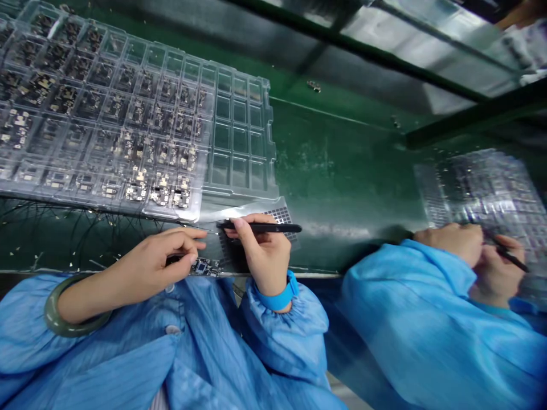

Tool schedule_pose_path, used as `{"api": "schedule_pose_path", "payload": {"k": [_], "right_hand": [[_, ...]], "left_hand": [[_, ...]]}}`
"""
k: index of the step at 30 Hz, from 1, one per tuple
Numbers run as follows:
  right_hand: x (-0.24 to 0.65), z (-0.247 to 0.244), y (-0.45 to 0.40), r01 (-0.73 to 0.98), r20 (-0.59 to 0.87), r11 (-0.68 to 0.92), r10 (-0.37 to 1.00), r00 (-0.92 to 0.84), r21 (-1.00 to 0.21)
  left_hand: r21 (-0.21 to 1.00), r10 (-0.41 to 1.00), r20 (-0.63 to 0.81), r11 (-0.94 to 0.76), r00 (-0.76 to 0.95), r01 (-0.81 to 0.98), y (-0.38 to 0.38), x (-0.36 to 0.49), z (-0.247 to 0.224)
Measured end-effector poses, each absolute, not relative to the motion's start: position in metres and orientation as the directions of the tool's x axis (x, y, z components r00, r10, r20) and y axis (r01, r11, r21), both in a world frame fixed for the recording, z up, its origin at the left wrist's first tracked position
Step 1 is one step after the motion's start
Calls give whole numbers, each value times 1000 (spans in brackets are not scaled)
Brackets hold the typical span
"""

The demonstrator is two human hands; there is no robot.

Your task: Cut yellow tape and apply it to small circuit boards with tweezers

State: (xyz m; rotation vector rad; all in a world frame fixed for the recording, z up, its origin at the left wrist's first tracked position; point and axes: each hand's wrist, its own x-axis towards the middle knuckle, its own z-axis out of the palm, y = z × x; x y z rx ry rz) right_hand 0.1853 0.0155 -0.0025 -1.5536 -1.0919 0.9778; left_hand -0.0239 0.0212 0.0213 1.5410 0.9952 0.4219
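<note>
My left hand (173,257) is closed at the near edge of the bench, thumb and fingers pinching the end of a small circuit board (207,267). In my right hand (267,250) is a pair of black tweezers (277,228), held like a pen and pointing left. The tweezers' thin tips come close to my left index finger, above the board; whether they grip anything is too small to tell. Under my right hand lies a sheet with rows of small dark squares (280,215), partly hidden by the hand.
Clear plastic trays (243,191) hold many circuit boards in compartments at the left. Thin black wires (106,219) lie along their front. A small loose part (314,86) rests on the green bench (325,165). At right, a co-worker's hands (457,245) work beside another tray (491,182).
</note>
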Motion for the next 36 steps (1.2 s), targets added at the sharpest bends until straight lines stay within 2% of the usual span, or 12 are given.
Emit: {"api": "schedule_pose_path", "payload": {"k": [7, 13, 20, 27, 36], "right_hand": [[188, -6, 16, 197, -80, -134, 963, 258, -971], [189, -3, 17, 58, -134, -156, 950, 282, -986], [188, -6, 16, 198, -66, -115, 969, 236, -973], [188, -2, 16, 92, -108, -138, 955, 275, -986], [188, -4, 18, 125, -152, -193, 949, 277, -973]], "left_hand": [[935, 772, -258, 48, 581, 352, 22, -25, 19], [938, 763, -243, 26, 599, 347, 24, -25, 18], [938, 761, -251, 39, 598, 345, 24, -25, 19], [943, 761, -263, 73, 593, 324, 23, -27, 18], [948, 769, -276, 119, 576, 295, 23, -27, 15]]}}
